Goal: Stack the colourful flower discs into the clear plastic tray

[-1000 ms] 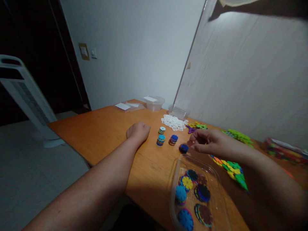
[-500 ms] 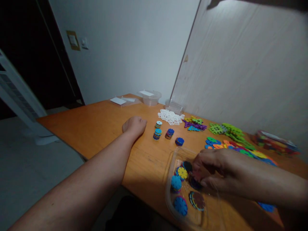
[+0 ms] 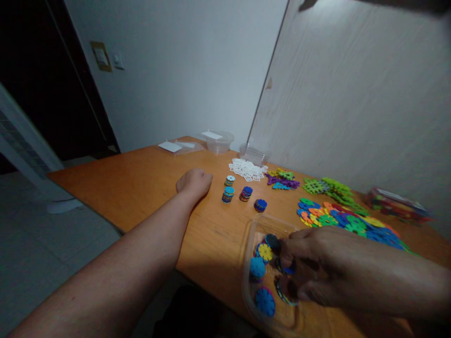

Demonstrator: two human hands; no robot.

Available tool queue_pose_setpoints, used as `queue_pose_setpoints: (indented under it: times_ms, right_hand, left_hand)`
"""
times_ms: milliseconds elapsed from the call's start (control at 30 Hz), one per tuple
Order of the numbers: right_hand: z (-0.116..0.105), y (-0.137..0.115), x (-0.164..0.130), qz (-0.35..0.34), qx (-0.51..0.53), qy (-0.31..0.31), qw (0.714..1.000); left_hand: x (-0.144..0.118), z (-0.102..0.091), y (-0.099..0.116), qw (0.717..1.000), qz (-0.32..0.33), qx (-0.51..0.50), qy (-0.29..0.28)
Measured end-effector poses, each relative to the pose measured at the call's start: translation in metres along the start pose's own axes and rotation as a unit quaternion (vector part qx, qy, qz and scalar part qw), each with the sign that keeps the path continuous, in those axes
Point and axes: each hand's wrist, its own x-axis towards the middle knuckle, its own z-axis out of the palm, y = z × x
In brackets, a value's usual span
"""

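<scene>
My left hand [image 3: 194, 182] rests on the table as a loose fist, its palm turned away; nothing shows in it. Just right of it stand short stacks of notched plastic discs, among them a light-blue-topped stack [image 3: 228, 194] and a dark-blue-topped stack [image 3: 246, 193]. My right hand [image 3: 313, 258] reaches over a clear plastic container [image 3: 248, 277], thumb and fingers apart. Inside lie a yellow disc [image 3: 265, 252], a light blue disc [image 3: 257, 268], a blue disc [image 3: 264, 302] and a brown-topped stack [image 3: 287, 288] close to my thumb. The hand hides part of the container.
White lattice pieces [image 3: 248, 170], purple pieces [image 3: 283, 181] and green pieces [image 3: 331, 188] lie farther back. A pile of larger coloured discs [image 3: 352, 223] spreads behind my right hand. Clear tubs [image 3: 219, 143] and bags [image 3: 176, 147] sit at the far edge, by the wall.
My right hand has shifted toward me within the container, and its thumb now sits beside the brown-topped stack. My left hand keeps its place; the view has turned slightly.
</scene>
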Motion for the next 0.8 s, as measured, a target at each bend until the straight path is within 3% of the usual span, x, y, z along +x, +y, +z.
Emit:
queue_pose_setpoints:
  times_ms: [133,333,433,567,800]
  right_hand:
    - [-0.008,0.003,0.004,0.040,0.019,-0.029,0.999]
    - [-0.022,0.004,0.040,0.037,0.015,0.051,0.998]
    - [-0.027,0.020,0.070,0.023,0.014,0.106,0.994]
    - [-0.034,0.051,0.106,0.071,-0.018,0.150,0.986]
    - [-0.030,0.073,0.120,0.112,-0.006,0.088,0.990]
  left_hand:
    - [0.000,0.000,0.000,1.000,-0.001,-0.001,0.002]
    - [-0.001,0.000,0.000,1.000,-0.001,-0.008,-0.002]
    - [-0.001,0.000,-0.001,1.000,0.001,-0.011,-0.003]
    - [-0.001,0.000,-0.001,1.000,0.002,-0.012,-0.003]
    - [-0.007,-0.006,0.004,0.999,-0.025,-0.032,-0.014]
